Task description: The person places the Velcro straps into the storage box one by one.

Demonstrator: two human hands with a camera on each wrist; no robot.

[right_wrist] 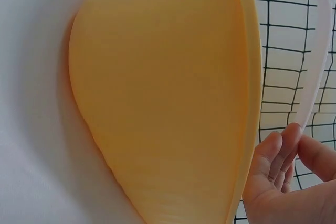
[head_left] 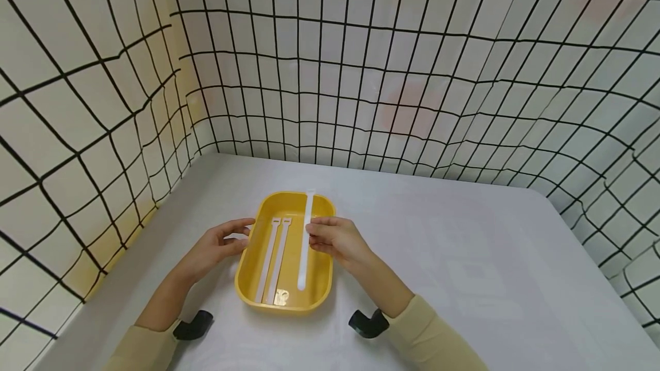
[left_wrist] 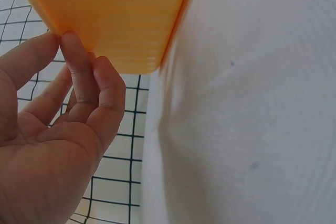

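A yellow tray with rounded corners stands in front of me. Inside it on the left lie two white cable straps, side by side, each with a slotted head at the far end. My right hand pinches a third white strap between thumb and fingertips, over the right part of the tray. In the right wrist view this held strap rises above the tray rim with a slight bend. My left hand is at the tray's left side, its loosely bent fingertips touching the edge in the left wrist view.
The tray stands on a white cloth-covered table. A black wire grid with white sheeting behind it encloses the back and sides. Black wrist mounts sit by both sleeves.
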